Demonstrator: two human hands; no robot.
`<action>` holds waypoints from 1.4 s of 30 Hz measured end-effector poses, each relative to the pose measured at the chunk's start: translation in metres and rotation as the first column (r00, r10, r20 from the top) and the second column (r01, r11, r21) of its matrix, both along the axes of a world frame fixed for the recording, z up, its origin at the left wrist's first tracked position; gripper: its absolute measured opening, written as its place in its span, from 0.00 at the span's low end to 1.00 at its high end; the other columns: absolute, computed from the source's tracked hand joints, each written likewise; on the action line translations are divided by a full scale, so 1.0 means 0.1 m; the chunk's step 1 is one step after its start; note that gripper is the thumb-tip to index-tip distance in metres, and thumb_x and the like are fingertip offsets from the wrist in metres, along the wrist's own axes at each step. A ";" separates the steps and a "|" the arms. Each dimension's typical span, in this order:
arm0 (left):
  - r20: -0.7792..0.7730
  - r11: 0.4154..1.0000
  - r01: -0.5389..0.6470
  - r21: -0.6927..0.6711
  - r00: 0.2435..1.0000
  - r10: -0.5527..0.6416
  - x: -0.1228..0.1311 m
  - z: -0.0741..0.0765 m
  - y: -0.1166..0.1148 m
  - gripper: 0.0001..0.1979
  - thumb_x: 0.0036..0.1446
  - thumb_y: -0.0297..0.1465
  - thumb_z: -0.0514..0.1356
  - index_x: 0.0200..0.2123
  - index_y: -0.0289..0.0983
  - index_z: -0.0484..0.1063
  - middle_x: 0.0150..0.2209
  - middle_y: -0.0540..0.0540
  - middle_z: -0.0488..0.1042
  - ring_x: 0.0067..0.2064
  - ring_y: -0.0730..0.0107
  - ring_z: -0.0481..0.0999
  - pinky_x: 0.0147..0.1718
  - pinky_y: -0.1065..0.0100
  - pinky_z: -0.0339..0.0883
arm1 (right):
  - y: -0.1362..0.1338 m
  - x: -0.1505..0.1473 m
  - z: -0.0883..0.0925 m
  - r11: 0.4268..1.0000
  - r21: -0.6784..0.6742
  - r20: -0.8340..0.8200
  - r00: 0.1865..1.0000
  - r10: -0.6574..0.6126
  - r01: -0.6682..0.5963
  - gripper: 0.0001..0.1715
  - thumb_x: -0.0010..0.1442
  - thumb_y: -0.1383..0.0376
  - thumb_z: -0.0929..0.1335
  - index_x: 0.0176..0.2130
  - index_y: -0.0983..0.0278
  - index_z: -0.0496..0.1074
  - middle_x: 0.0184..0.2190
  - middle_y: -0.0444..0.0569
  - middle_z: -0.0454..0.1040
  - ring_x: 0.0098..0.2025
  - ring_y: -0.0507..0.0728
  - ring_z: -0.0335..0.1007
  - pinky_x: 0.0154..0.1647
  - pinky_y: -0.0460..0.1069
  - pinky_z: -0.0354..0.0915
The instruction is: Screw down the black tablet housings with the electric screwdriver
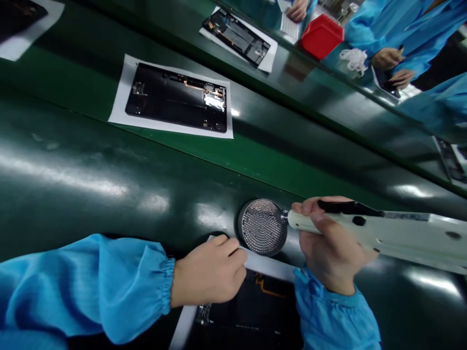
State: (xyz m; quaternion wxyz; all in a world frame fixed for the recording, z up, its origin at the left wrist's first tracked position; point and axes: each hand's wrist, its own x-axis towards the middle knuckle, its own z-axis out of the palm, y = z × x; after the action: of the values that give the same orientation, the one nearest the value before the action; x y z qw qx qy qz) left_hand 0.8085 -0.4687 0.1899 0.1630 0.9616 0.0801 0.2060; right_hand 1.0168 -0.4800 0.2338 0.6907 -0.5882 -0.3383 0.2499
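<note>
My right hand (333,243) is wrapped round a pale electric screwdriver (401,238) with a black lever, lying nearly level. Its tip reaches the edge of a round dish (263,227) whose perforated metal plate carries rows of small holes; tiny screws in it are too small to make out for certain. My left hand (213,270) is closed, knuckles up, over the upper edge of a black phone frame (248,313) on white paper. Whatever its fingertips hold is hidden. An orange flex cable (270,289) shows on that frame.
Another open phone frame (177,99) lies on white paper on the green strip ahead, with a further one (237,36) beyond it. Across the bench stand a red bin (323,36) and a crumpled white bundle (353,61). Co-workers' hands (392,65) are busy at the far right.
</note>
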 end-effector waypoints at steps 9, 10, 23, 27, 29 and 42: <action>0.057 0.999 -0.013 0.032 0.998 0.011 0.01 -0.03 -0.01 0.11 0.62 0.22 0.55 0.27 0.33 0.70 0.29 0.45 0.65 0.30 0.63 0.66 0.26 0.62 0.58 | 0.00 0.03 -0.03 1.000 0.002 0.012 1.000 0.023 -0.024 0.10 0.48 0.70 0.73 0.34 0.63 0.75 0.25 0.42 0.69 0.30 0.53 0.69 0.37 0.52 0.70; 0.058 0.999 -0.017 0.034 0.998 0.015 0.01 -0.03 -0.01 0.11 0.62 0.21 0.55 0.27 0.33 0.70 0.29 0.45 0.65 0.30 0.63 0.66 0.26 0.62 0.58 | 0.00 0.03 -0.03 1.000 0.003 0.011 1.000 0.029 -0.029 0.10 0.48 0.70 0.73 0.34 0.64 0.75 0.25 0.42 0.69 0.30 0.53 0.69 0.37 0.52 0.70; -0.082 0.997 0.059 0.039 0.995 -0.056 -0.02 0.03 0.07 0.05 0.57 0.22 0.61 0.28 0.32 0.70 0.31 0.43 0.68 0.33 0.61 0.68 0.26 0.63 0.64 | -0.14 0.04 0.22 0.993 0.109 0.073 0.997 0.028 -0.036 0.13 0.46 0.71 0.72 0.36 0.62 0.78 0.23 0.43 0.70 0.29 0.54 0.67 0.34 0.54 0.69; -0.165 0.994 0.107 -0.007 0.981 -0.107 0.01 0.09 0.15 0.03 0.55 0.23 0.63 0.31 0.31 0.71 0.33 0.41 0.69 0.34 0.60 0.69 0.27 0.62 0.67 | -0.48 -0.06 0.37 0.989 0.109 0.092 0.992 0.090 -0.099 0.13 0.50 0.70 0.73 0.39 0.62 0.79 0.25 0.44 0.70 0.31 0.55 0.67 0.34 0.54 0.70; -0.155 0.994 0.110 0.000 0.982 -0.109 0.06 0.07 0.15 0.01 0.57 0.23 0.62 0.33 0.30 0.71 0.34 0.41 0.70 0.35 0.58 0.70 0.29 0.60 0.68 | -0.66 -0.14 0.36 0.984 0.083 0.067 0.986 0.155 -0.160 0.14 0.52 0.72 0.73 0.41 0.62 0.79 0.27 0.45 0.70 0.32 0.54 0.67 0.35 0.54 0.70; -0.008 0.996 0.073 0.042 0.997 -0.073 0.28 -0.20 -0.07 0.09 0.66 0.25 0.59 0.32 0.32 0.74 0.33 0.44 0.72 0.37 0.61 0.69 0.31 0.62 0.61 | -0.89 -0.33 0.16 0.973 0.016 0.077 0.971 0.228 -0.230 0.15 0.58 0.74 0.71 0.44 0.60 0.78 0.30 0.47 0.72 0.33 0.55 0.70 0.36 0.54 0.71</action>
State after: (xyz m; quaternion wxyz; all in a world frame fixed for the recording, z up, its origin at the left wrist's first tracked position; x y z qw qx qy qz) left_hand 0.8368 -0.4756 0.1699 0.1497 0.9677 0.0410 0.1985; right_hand 0.9838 -0.5694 0.2499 0.6515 -0.5455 -0.4324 0.3016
